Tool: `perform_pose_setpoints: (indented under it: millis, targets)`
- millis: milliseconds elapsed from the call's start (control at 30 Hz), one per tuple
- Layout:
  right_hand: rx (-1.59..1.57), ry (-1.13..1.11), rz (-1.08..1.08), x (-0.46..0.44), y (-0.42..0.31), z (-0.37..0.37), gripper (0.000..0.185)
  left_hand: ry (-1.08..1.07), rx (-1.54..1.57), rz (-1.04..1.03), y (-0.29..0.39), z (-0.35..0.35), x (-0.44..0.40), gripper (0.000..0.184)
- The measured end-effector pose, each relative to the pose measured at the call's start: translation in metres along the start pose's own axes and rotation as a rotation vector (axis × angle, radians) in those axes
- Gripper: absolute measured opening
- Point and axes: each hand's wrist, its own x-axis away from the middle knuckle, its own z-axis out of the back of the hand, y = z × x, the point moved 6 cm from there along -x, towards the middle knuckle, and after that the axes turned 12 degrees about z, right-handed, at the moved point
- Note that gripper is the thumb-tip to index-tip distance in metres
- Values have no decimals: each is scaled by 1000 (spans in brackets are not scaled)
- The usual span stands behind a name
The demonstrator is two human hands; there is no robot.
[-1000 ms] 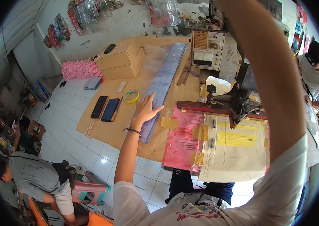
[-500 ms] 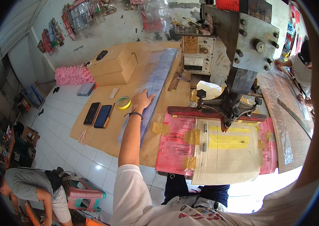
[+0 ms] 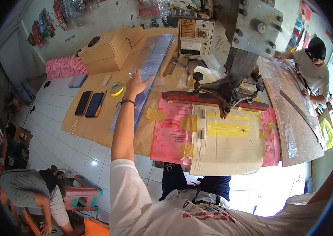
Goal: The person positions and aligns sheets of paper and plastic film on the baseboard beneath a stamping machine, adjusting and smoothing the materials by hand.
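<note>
My left hand (image 3: 136, 83) reaches over the stack of bluish clear plastic sheets (image 3: 155, 59), its fingers apart. A blurred clear piece lies or hangs close by the fingertips; whether it is touched cannot be made out. My right hand is out of the picture; only part of that arm shows at the right edge. A yellow tape roll (image 3: 116, 89) lies left of my left wrist, with two phones (image 3: 94, 105) further left. The press (image 3: 229, 92) stands over a cream board (image 3: 229, 151) taped onto a pink sheet (image 3: 170, 131).
A cardboard box (image 3: 103, 53) and a machine with a dial (image 3: 195, 38) stand at the back. A wooden board (image 3: 292, 129) with a metal strip is at right. One person (image 3: 314, 67) works at the right, another (image 3: 32, 192) bends at the lower left.
The view has shifted, so the table sits further left and higher. My right arm, earlier raised across the view, has dropped to the right edge. My left hand stays over the plastic sheets.
</note>
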Motion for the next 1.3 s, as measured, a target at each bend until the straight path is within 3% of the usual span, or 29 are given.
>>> perform_pose_setpoints:
  millis: [167,267,400,500,567,633,733,767,833,900,1000,1100,1200,1267,1300]
  targets:
    - [-6,-77,-93,36,21,-28,22,-301,327,300,-31,-37,-65,112]
    - [0,-91,-157,49,40,-39,21,-81,159,408,-9,-13,-49,114]
    - [21,-108,-242,57,73,-54,20,-207,276,539,-14,-15,-54,104]
    - [32,-118,-290,60,96,-65,19,-56,17,468,-72,-65,-117,92]
    - [36,-121,-317,61,110,-73,19,-181,102,514,-97,-79,-142,82]
    - [39,-131,-337,61,122,-82,18,-496,437,675,-97,-75,-137,69]
    - [40,-145,-362,61,137,-94,18,-384,569,613,-70,-42,-125,54]
    - [35,-149,-365,61,140,-97,17,-173,422,532,-31,6,-92,77]
    - [30,-156,-374,60,147,-101,17,343,-152,-147,24,35,-57,99]
    - [29,-167,-379,59,152,-105,16,266,-284,-642,76,38,-11,85]
    - [27,-173,-386,61,156,-107,16,177,-239,-1097,66,-23,-4,45]
    - [24,-185,-388,61,158,-110,15,-165,-258,-847,59,-39,-32,21]
    - [24,-191,-385,61,156,-110,14,-167,355,-366,45,-36,-92,19]
    - [23,-200,-387,62,159,-112,14,-27,584,62,28,-14,-128,28]
    - [22,-202,-392,63,161,-114,14,160,552,186,-5,-27,-168,29]
